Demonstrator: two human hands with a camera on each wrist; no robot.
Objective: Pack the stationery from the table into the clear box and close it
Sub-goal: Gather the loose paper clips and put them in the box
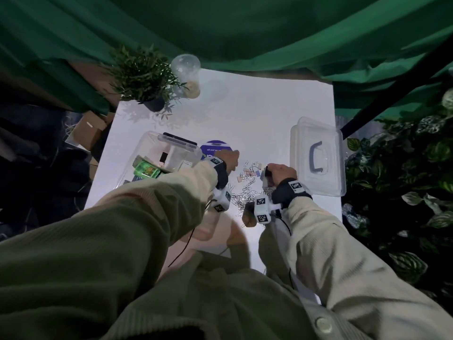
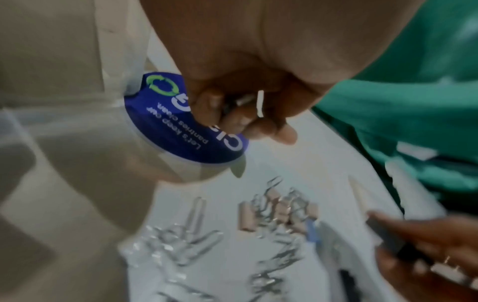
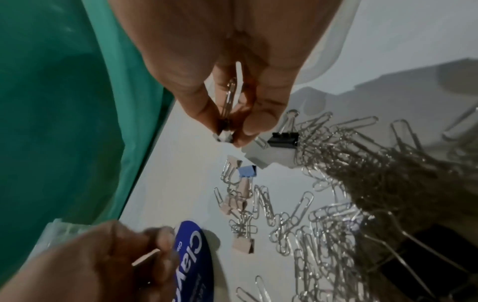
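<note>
The clear box (image 1: 152,146) stands open at the table's left, with a green item and other stationery inside. Its lid (image 1: 317,155) lies at the right. Between them lie a heap of silver paper clips (image 1: 246,195) and several pink binder clips (image 1: 248,173). My left hand (image 1: 230,160) hovers beside the box, fingers (image 2: 258,124) curled round small binder clips. My right hand (image 1: 278,173) pinches binder clips (image 3: 227,130) just above the table. Loose below it are a black binder clip (image 3: 283,139), a blue one (image 3: 247,171), pink ones (image 3: 243,246) and paper clips (image 3: 362,183).
A round blue sticker-topped disc (image 1: 215,146) sits next to the box, under my left hand. A potted plant (image 1: 144,79) and a clear domed cup (image 1: 187,74) stand at the far left corner. Green cloth hangs behind the table and foliage stands to the right.
</note>
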